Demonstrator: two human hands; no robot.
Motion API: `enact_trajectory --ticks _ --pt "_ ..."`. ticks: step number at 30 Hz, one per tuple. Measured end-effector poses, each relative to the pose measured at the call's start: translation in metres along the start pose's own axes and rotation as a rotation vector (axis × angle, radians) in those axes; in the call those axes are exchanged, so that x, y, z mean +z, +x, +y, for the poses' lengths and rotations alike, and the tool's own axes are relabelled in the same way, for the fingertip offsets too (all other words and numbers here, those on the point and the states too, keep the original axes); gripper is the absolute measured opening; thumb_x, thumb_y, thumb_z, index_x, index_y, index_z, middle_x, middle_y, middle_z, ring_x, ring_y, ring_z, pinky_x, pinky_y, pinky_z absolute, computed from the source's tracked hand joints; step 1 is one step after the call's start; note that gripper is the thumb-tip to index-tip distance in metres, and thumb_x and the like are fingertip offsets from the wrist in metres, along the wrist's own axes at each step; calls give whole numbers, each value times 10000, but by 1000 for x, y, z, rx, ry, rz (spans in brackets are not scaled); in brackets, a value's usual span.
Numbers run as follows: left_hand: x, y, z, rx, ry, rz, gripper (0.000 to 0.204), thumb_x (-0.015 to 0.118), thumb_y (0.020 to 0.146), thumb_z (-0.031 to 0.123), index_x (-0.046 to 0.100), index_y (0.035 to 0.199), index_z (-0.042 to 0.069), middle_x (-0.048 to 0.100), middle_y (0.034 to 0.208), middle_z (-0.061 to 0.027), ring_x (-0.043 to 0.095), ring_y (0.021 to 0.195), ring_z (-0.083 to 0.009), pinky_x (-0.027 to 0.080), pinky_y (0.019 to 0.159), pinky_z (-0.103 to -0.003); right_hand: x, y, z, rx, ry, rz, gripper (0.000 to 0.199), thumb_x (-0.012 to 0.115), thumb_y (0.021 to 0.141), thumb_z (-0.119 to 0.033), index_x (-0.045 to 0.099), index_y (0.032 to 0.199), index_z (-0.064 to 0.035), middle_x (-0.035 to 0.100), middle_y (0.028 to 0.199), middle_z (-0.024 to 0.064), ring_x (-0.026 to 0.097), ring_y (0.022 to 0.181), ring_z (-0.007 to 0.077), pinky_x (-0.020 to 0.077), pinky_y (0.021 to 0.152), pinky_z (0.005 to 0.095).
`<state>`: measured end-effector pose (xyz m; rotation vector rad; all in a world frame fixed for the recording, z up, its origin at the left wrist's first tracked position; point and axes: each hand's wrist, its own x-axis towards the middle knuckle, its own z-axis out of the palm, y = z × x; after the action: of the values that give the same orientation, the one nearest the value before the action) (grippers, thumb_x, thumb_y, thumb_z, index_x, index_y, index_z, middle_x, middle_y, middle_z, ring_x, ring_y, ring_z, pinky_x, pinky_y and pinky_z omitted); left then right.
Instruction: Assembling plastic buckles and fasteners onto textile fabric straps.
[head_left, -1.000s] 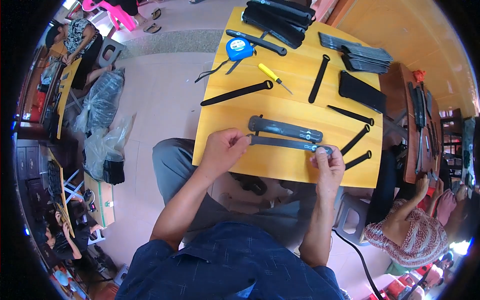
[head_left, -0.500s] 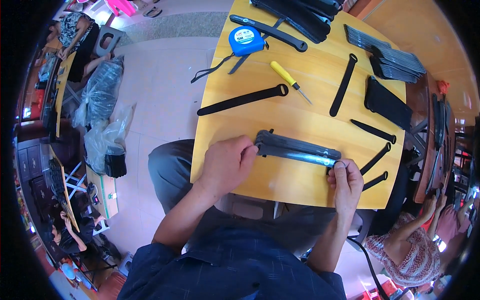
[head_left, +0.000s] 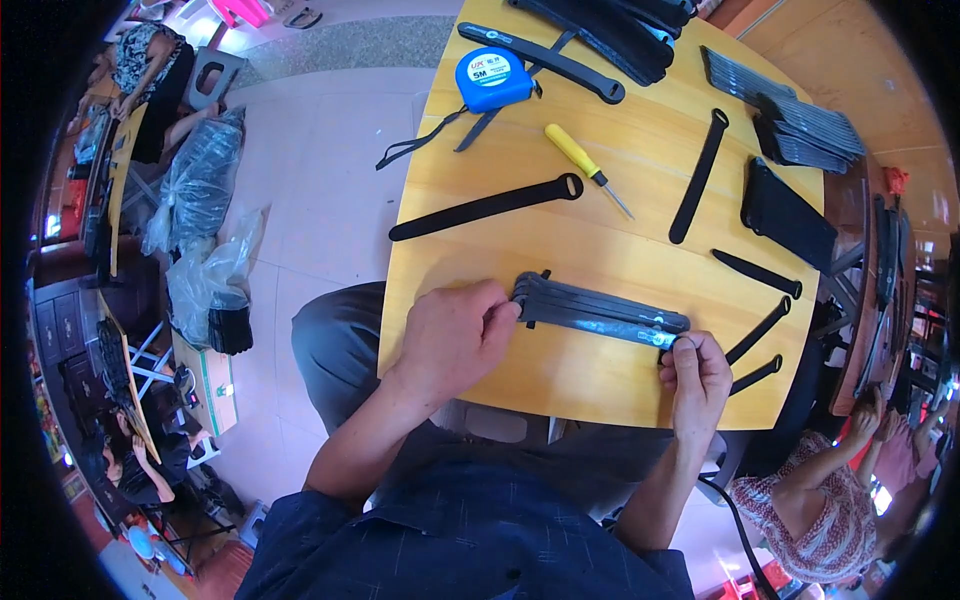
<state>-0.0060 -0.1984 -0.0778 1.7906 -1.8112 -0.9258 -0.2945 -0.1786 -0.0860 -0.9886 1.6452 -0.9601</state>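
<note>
Black straps, a little stack of them [head_left: 600, 312], pinched at both ends right now. Left hand [head_left: 455, 335] is curled closed on the near-left end of the stack, thumb and fingers wrapped over it, and the right hand [head_left: 695, 375] is gripping the other end between thumb and fingertips. The stack sits flat on the yellow worktop [head_left: 600, 225], stretched between the two hands, close to the worktop's near edge.

What I'd worry about: the strips look thin and slick, and they're only lined up because both ends are being squeezed. If either hand loosens, my guess is the layers fan out or slide sideways and the alignment is gone. There's a small tab sticking up just past the left hand's fingertips, which could snag.

Also, being that close to the edge, a slipped strip could go straight off onto the person's lap or the floor.

Loose single straps [head_left: 760, 330] lie just beyond the right hand, so a stray one could get swept into the stack. Farther out from the hands sit a yellow-handled screwdriver [head_left: 583, 163] and a blue tape measure [head_left: 493, 79], well clear.
</note>
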Motion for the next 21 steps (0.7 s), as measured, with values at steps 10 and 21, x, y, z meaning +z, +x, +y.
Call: enact_trajectory --ticks 10,21 --pt "-2 -2 3 -10 23 -37 163 635 939 167 616 849 33 617 697 -181 635 668 -391 474 589 -455 4 0 -6 16 -13 31 158 590 1007 -96 653 891 -9 594 716 0 511 599 47 412 544 197" --pt "-1 -2 4 17 52 -24 170 628 950 184 607 866 38 627 735 -184 638 708 -404 477 611 -471 4 0 -6 16 -35 46 164 594 1002 -93 656 874 -12 589 696 -4 514 585 47 412 535 197"
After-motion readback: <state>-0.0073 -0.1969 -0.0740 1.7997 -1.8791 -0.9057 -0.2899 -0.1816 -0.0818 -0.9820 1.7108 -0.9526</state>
